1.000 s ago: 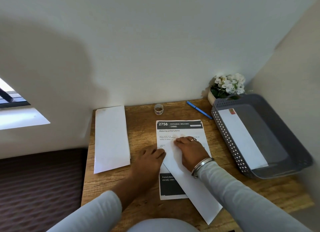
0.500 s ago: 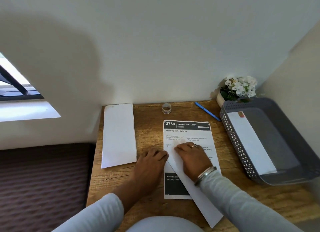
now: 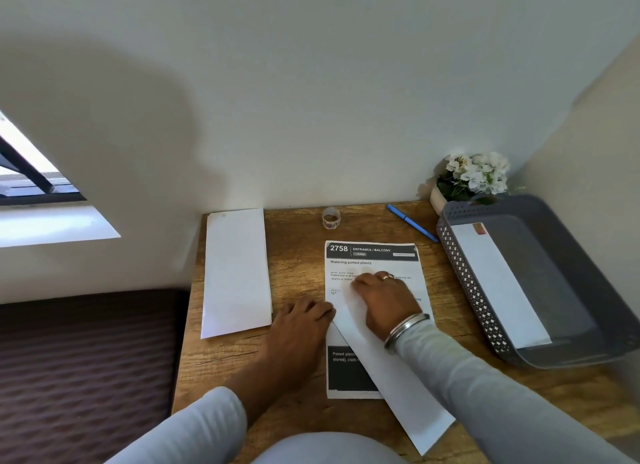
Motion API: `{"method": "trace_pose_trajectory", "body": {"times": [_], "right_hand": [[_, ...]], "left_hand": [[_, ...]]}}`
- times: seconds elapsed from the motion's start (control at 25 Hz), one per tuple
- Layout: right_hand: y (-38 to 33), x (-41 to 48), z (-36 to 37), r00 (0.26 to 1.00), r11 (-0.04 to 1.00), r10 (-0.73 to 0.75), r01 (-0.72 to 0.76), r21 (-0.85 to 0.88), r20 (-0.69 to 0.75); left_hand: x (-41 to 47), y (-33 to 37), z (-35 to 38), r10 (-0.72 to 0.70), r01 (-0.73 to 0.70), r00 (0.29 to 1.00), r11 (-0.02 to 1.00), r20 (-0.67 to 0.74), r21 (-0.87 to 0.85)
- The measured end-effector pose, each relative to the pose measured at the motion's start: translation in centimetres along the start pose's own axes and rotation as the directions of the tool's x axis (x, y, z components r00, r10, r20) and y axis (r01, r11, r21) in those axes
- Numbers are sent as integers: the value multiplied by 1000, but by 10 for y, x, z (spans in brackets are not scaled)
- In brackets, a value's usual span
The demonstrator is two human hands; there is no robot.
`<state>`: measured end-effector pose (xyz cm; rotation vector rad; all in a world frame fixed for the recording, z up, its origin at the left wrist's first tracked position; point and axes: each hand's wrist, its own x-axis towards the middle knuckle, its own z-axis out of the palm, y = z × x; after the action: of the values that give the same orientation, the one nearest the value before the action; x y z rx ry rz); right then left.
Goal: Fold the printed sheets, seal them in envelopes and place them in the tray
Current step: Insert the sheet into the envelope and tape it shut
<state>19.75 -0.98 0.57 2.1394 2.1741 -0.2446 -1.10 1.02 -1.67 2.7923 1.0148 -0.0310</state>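
Two hands are on the paper in the head view, the only view given. The printed sheet point(image 3: 372, 262) lies flat on the tabletop point(image 3: 301, 249), its long axis running away from the person. On top of it lies a white folded strip point(image 3: 398, 377), set diagonally, from under the hands down to the near right edge of the tabletop.

The right hand point(image 3: 384, 301) is pressed flat on the far end of this strip, fingers spread, not clamped on anything. The left hand point(image 3: 298, 328) rests with curled fingers, and its fingertips point(image 3: 327, 311) touch the left edge of the paper; I cannot tell if it pinches the edge or only steadies it. The hands are close but not joined.

A stack of envelopes point(image 3: 237, 273) lies to the left, long axis also away from the person, and nearer to the left hand. The grey tray point(image 3: 464, 273) stands to the right, nearer to the right hand, with one white envelope point(image 3: 498, 283) already inside. I judge the folding is not finished, so the next reach goes left for an envelope.
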Motion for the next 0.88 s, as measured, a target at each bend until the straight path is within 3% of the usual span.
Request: {"method": "trace_pose_trajectory", "body": {"times": [0.12, 0.24, 0.52, 0.88], "right_hand": [[12, 6, -8, 997, 997, 77, -77, -5, 21], [-1, -7, 1, 1000, 1000, -18, 18, 3, 9], [7, -14, 11, 998, 979, 27, -16, 201, -51], [6, -15, 11, 996, 982, 32, -16, 186, -78]], "left_hand": [[0, 1, -2, -12, 12, 1000, 1000, 12, -5], [1, 4, 0, -36, 36, 999, 999, 4, -4], [30, 13, -3, 22, -21, 999, 999, -50, 31], [10, -5, 9, 44, -43, 998, 999, -43, 25]]}}
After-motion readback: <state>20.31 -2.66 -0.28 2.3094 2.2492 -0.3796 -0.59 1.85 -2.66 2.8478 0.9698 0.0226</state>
